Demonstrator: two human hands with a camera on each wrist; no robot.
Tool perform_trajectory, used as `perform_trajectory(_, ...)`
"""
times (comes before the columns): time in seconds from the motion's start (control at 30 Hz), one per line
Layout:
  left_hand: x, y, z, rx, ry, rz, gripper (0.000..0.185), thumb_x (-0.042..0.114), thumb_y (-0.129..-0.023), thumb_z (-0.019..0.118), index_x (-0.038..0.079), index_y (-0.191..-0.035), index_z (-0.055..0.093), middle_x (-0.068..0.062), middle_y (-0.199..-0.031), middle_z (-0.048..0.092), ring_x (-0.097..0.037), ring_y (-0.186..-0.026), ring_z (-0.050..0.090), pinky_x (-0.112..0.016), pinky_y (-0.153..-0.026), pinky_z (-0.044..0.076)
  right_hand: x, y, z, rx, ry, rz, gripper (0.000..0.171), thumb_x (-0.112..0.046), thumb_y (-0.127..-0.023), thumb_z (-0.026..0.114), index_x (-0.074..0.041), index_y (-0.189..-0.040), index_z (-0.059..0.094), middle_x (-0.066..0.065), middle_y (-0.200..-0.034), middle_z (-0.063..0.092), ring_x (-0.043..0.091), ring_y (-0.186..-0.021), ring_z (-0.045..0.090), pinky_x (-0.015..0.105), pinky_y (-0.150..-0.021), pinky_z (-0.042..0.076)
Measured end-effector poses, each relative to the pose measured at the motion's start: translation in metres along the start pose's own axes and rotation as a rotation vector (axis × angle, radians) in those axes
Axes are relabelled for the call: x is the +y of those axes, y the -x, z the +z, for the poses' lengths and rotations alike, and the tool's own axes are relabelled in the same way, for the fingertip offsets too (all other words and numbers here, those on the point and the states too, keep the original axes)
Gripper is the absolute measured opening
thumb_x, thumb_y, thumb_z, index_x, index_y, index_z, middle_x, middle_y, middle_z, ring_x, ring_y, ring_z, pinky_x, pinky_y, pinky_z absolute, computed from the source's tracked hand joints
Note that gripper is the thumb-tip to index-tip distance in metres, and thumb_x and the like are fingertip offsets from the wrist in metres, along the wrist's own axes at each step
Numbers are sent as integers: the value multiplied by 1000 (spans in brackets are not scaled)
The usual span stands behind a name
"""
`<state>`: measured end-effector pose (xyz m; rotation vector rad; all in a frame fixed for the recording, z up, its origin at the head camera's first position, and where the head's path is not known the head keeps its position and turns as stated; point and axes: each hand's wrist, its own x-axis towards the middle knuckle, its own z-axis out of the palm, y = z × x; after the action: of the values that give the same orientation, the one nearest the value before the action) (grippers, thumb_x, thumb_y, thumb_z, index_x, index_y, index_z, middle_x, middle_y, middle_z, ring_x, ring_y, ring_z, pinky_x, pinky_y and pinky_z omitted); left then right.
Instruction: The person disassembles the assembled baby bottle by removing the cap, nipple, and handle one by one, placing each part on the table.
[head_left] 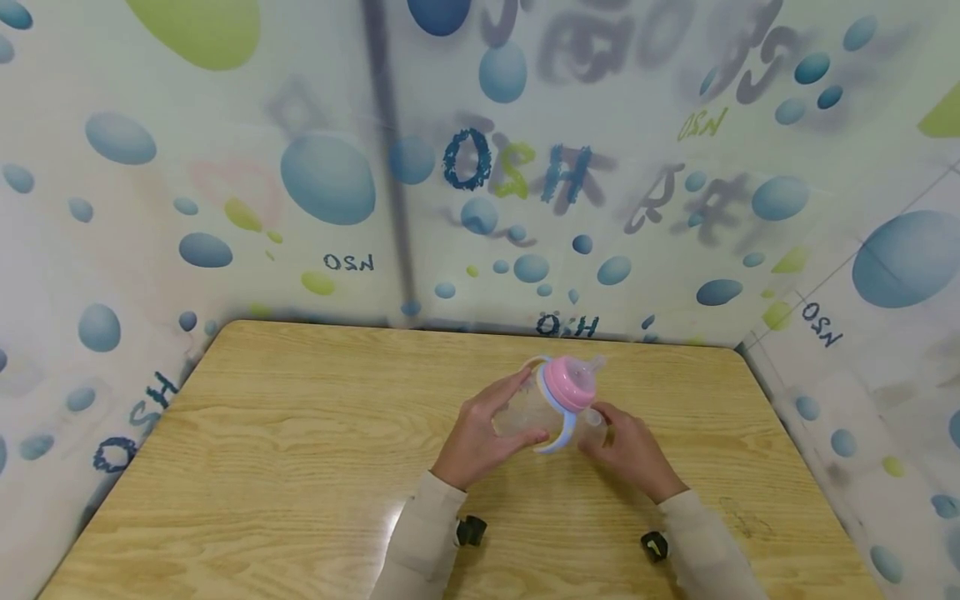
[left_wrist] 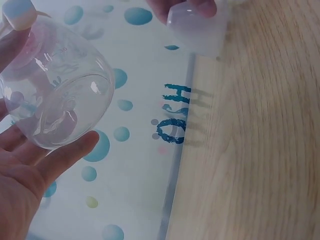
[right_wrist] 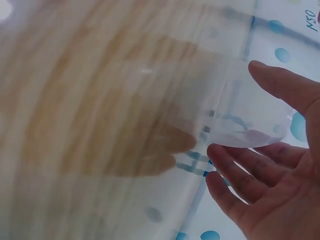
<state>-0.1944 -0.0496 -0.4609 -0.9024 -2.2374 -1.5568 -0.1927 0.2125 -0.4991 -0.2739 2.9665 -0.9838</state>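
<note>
A clear baby bottle [head_left: 517, 410] with a pink collar [head_left: 568, 385], a translucent nipple and pale blue handles tilts toward the right in my left hand [head_left: 480, 440]. In the left wrist view the fingers and thumb curl round the bottle [left_wrist: 67, 95], whose rounded base shows. Close to the bottle's right side, my right hand [head_left: 632, 452] holds a translucent cup-shaped cap [head_left: 594, 425] between thumb and fingers. The right wrist view shows the cap [right_wrist: 250, 107] with its closed end toward the palm. Whether its rim touches the tabletop, I cannot tell.
Both hands are over a light wood-grain table [head_left: 300, 433]. Walls [head_left: 420, 233] printed with blue and green drops and letters enclose it at the back and sides. Small black devices [head_left: 471, 531] sit by the wrists, next to cream sleeves [head_left: 420, 533].
</note>
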Motion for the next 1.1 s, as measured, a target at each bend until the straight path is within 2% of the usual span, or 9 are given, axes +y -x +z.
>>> perform_trajectory(0.27, -1, 0, 1, 5, -20, 14, 76, 26, -80, 85, 8, -145, 51, -6, -144, 55, -19, -130, 53, -40, -98, 51, -1, 1, 2, -8, 13, -7, 56, -18, -83, 81, 0, -131, 57, 18, -124, 65, 32, -108, 64, 52, -91, 53)
perform_trajectory(0.73, 2, 0, 1, 6, -27, 7, 76, 27, -80, 85, 8, -145, 51, -4, -144, 54, -18, -130, 54, -40, -97, 52, -3, 1, 1, -23, 10, 41, 60, -17, -83, 81, -1, -134, 55, 19, -128, 63, 35, -113, 62, 55, -94, 51)
perform_trajectory(0.9, 1, 0, 1, 14, -33, 9, 76, 27, -79, 86, 9, -145, 52, -4, -144, 55, -19, -129, 54, -42, -97, 51, -3, 1, 0, -20, 13, 22, 60, -18, -84, 80, 0, -135, 55, 20, -129, 62, 37, -115, 61, 56, -95, 49)
perform_trajectory(1.1, 1, 0, 1, 3, -28, -10, 76, 26, -79, 86, 10, -145, 52, -3, -145, 54, -18, -130, 53, -40, -97, 52, -6, 1, -6, -14, 19, -43, 69, -17, -83, 82, 2, -141, 50, 22, -136, 57, 43, -126, 52, 61, -103, 41)
